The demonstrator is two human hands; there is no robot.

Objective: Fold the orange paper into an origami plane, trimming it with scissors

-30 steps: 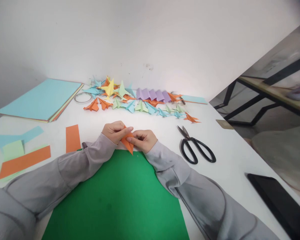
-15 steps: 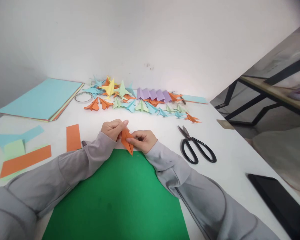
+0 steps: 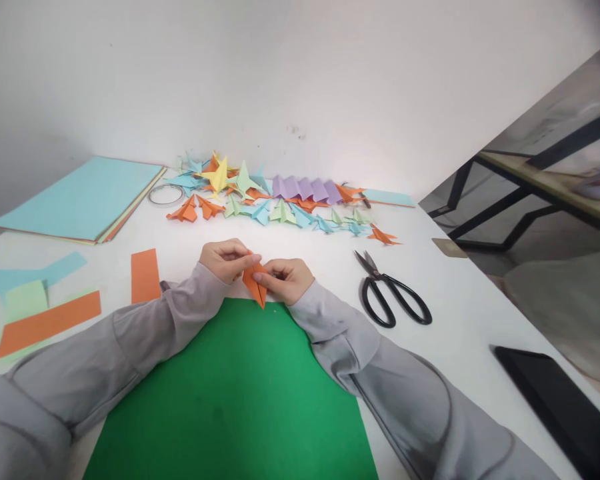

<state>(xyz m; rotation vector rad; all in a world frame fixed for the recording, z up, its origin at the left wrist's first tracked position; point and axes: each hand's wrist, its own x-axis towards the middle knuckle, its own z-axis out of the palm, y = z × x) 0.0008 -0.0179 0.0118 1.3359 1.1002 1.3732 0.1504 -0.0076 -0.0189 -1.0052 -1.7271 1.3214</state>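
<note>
Between my two hands is a small folded orange paper point(image 3: 255, 285), pointed like a narrow diamond with a crease down its middle. My left hand point(image 3: 227, 260) pinches its upper left edge between thumb and fingers. On its right side, my right hand point(image 3: 286, 279) grips it with the thumb lying across the front. The paper's lower tip hangs just over the far edge of a green sheet point(image 3: 230, 393). Fingers behind the paper are partly hidden.
Along the wall lie several folded paper figures point(image 3: 220, 175) and a purple pleated strip point(image 3: 306, 189). Black-handled scissors point(image 3: 380, 280) rest at right, near a black tablet-like object point(image 3: 555, 400). At left are orange strips point(image 3: 50, 323), a tape roll point(image 3: 166, 194) and stacked coloured sheets point(image 3: 80, 200).
My left thumb has come down from pointing upward and now presses across the upper part of the orange paper. My right hand keeps its grip almost unmoved.
</note>
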